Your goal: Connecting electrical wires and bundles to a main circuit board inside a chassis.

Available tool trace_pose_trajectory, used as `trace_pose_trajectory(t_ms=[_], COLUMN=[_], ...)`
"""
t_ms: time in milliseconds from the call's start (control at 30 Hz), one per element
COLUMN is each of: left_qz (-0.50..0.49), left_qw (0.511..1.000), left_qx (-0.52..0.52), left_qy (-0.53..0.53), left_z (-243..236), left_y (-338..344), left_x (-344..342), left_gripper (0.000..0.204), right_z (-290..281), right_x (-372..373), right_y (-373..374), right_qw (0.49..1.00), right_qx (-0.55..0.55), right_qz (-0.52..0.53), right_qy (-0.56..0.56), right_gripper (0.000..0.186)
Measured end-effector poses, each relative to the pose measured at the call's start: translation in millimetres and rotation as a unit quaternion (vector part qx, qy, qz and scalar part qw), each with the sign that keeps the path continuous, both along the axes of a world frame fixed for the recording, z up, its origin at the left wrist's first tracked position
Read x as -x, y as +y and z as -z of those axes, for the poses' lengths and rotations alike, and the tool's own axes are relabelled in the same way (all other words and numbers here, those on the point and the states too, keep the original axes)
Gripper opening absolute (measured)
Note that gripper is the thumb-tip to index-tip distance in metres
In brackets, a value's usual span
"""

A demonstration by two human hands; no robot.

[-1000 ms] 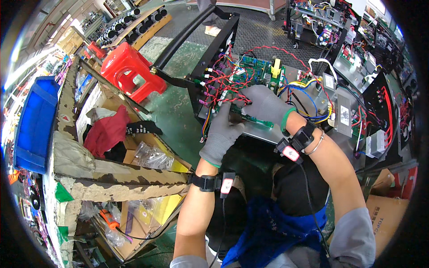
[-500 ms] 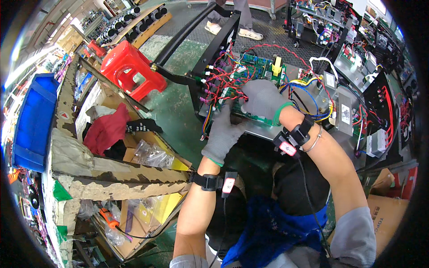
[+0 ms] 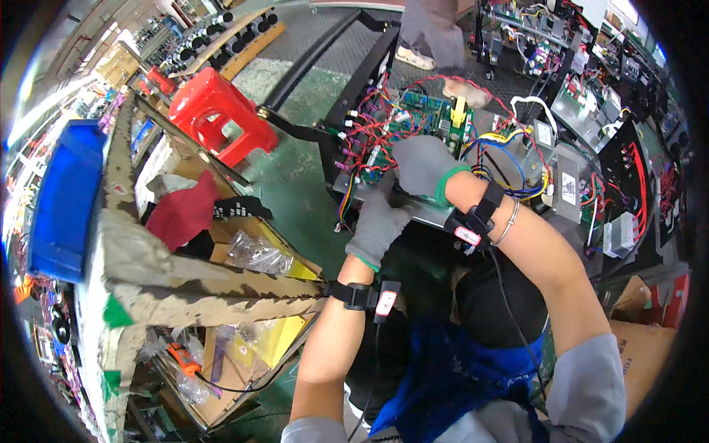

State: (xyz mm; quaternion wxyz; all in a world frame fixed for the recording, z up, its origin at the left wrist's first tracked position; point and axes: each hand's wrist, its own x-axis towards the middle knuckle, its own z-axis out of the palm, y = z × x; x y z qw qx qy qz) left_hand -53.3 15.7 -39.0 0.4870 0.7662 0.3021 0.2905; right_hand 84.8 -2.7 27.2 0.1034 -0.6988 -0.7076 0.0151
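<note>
A green circuit board [image 3: 417, 108] lies in an open metal chassis with a black front frame [image 3: 336, 122]. Red wires [image 3: 373, 136] with small plugs crowd its left part. My right hand [image 3: 427, 166], in a grey glove, arches over the board's near side, fingers bent down and their tips hidden. Close beneath it, my left hand [image 3: 378, 221], gloved too, reaches up to the board's near edge with its fingertips meeting the right ones. Both hands look closed, but what they pinch is hidden. A yellow part [image 3: 459, 112] stands on the board beyond them.
A red stool [image 3: 221, 118] stands at left on the floor. Nearer are a worn bench edge [image 3: 214, 292], a blue bin [image 3: 66, 199] and cardboard boxes with plastic bags. Other open chassis [image 3: 591, 103] stand at right. Beyond the work, a person's legs [image 3: 436, 33] show.
My right hand has shifted slightly left and my left hand slightly right, bringing them closer together. The person beyond the chassis has stepped to the right.
</note>
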Motion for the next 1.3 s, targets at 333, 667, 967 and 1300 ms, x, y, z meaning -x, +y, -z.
trace_pose_trajectory(t_ms=[333, 667, 967, 1300], left_qz=[-0.003, 0.042, -0.106, -0.187], left_qw=[0.991, 0.950, 0.994, 0.968], left_qx=[0.130, 0.275, 0.009, 0.153], left_qy=[-0.006, -0.139, -0.033, -0.060], left_z=[-37, -53, -24, -20], left_y=[-21, -47, -29, 2], left_x=[16, -2, -1, 11], left_gripper=[0.037, 0.025, 0.025, 0.055], right_z=[-67, -46, -35, -9], right_x=[-41, -36, -52, -26], right_y=[-52, -43, -39, -5], right_qw=[0.927, 0.759, 0.887, 0.929], right_qx=[0.093, 0.135, 0.090, -0.074], right_qz=[0.005, 0.016, 0.017, -0.013], right_qy=[0.363, 0.637, 0.453, 0.362], right_gripper=[0.033, 0.027, 0.012, 0.012])
